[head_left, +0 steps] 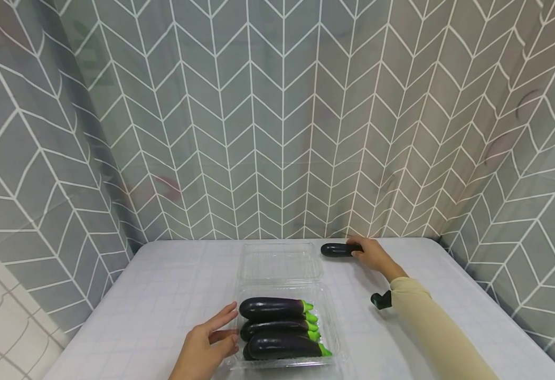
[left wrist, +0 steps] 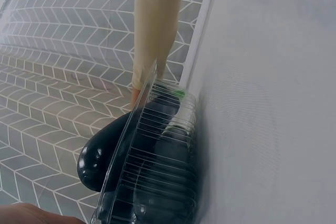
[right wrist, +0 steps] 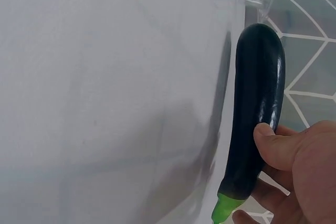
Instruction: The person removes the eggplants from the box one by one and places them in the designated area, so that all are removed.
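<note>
My right hand pinches a dark purple eggplant near its stem end, at the back right of the table. In the right wrist view the thumb lies across the eggplant, and its green stem points down. Several more eggplants lie side by side in a clear plastic clamshell box, green stems toward the right. Beside the box's left wall is my left hand, fingers spread and holding nothing. Whether its fingertips touch the wall I cannot tell. Seen from the left wrist, one eggplant rises above the box's rim.
The box's lid lies folded back behind it on the white-covered table. A small dark object, its kind unclear, shows by my right sleeve. A grey chevron-patterned curtain hangs behind the table and along its sides.
</note>
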The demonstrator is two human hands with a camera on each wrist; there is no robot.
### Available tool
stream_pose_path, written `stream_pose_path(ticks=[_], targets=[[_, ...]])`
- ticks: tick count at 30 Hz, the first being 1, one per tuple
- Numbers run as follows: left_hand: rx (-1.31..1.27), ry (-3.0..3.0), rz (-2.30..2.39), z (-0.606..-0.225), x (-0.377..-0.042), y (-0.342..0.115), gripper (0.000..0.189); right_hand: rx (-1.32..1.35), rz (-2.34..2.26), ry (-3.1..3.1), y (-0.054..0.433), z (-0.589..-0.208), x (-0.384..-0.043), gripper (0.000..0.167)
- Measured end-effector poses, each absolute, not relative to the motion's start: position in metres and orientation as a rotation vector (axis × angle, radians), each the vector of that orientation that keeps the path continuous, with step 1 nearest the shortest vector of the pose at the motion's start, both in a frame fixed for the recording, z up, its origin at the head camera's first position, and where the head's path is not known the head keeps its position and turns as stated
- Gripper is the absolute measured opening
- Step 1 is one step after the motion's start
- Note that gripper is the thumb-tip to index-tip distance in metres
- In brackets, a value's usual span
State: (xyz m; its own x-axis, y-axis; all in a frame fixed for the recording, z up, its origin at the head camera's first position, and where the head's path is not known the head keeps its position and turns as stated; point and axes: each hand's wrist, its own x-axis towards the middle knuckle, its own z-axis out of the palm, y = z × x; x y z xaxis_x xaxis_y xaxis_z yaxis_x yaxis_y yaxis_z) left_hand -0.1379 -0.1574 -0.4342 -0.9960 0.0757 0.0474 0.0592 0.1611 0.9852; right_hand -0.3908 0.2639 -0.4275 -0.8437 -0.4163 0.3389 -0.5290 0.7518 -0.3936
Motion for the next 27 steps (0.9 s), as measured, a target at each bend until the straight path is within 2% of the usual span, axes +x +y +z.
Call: stream_pose_path(ticks=[15, 27], targets=[[0.173, 2.386, 2.012, -0.4367, -0.1382, -0.1588, 0.058, 0.781, 0.711, -2.783, 0.2667, -0.4333, -0.3905, 0.028], [0.158, 2.387, 2.004, -0.4370, -0.1390, -0.1597, 0.058, 0.770, 0.648, -2.820, 0.2615, -0.4296, -0.3873, 0.043]])
